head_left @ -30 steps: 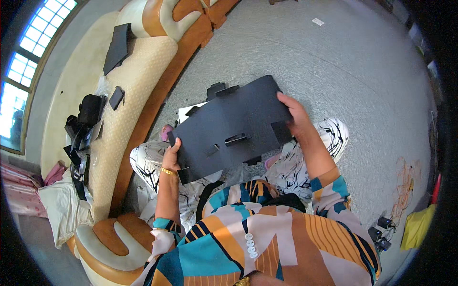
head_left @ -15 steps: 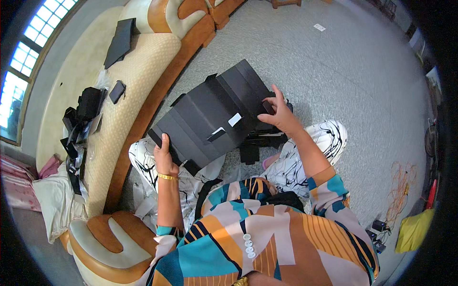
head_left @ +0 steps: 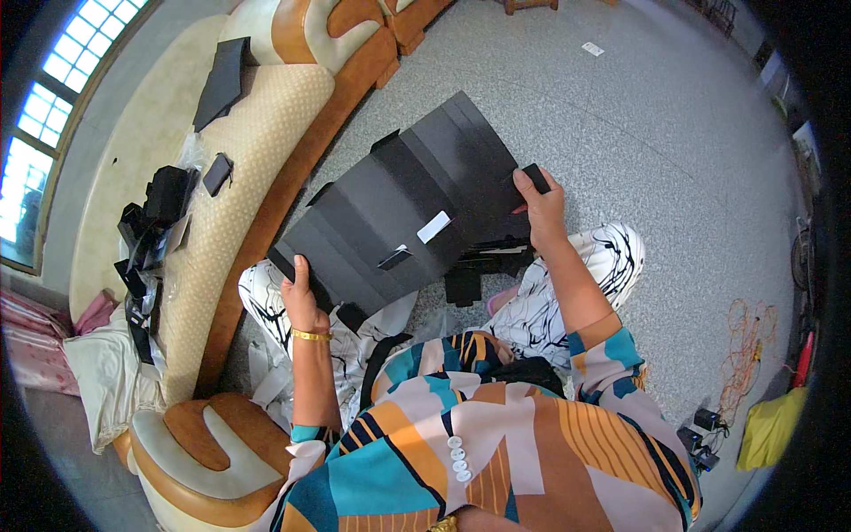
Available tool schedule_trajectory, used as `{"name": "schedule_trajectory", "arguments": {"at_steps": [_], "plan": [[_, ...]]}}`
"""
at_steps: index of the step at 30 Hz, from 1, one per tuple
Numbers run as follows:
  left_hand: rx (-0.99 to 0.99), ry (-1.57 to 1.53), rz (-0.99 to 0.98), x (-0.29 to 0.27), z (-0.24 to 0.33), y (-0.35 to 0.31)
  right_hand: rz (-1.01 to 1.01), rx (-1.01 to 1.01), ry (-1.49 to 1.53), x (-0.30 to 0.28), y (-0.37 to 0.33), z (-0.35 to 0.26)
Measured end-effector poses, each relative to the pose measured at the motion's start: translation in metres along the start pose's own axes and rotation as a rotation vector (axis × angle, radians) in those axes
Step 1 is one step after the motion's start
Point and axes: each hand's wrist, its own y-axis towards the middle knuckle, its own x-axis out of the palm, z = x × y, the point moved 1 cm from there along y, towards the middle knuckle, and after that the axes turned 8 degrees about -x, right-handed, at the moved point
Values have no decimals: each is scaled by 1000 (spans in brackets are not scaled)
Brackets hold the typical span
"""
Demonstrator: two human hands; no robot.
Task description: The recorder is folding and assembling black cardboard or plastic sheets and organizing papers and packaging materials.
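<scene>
A flat black cardboard box blank [head_left: 372,208] with fold lines and small side flaps tilts above my lap. My left hand [head_left: 303,306] grips its near left corner, thumb on top and fingers underneath. At the other end my right hand [head_left: 545,208] is closed on the right edge by a small black flap [head_left: 536,178], thumb uppermost. A white patch [head_left: 434,228] shows on the blank's surface, beside a small cut-out tab [head_left: 394,257] with a white edge. More black pieces [head_left: 465,285] lie under the blank between my legs, partly hidden.
Along the left runs a cream sofa [head_left: 266,115] bearing a black sheet [head_left: 222,84], a small dark pouch [head_left: 217,174] and a heap of black items [head_left: 167,197]. Orange cord [head_left: 743,355], black adapters [head_left: 705,434] and a yellow bag [head_left: 769,430] are on the right floor.
My right hand has shifted up and to the right, from pinching a dark flap to gripping the blank's right edge. The blank looks more spread out; my left hand has barely moved.
</scene>
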Motion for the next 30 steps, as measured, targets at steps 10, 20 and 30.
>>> {"name": "schedule_trajectory", "arguments": {"at_steps": [10,20,30], "plan": [[-73,84,7,-17,-2,3,4,734,617,0,-4,-29],[-381,-52,-132,-20,-38,23,-494,657,1335,2,11,1],[-344,-84,-169,28,-45,2,-362,797,1074,52,-67,-16]]}}
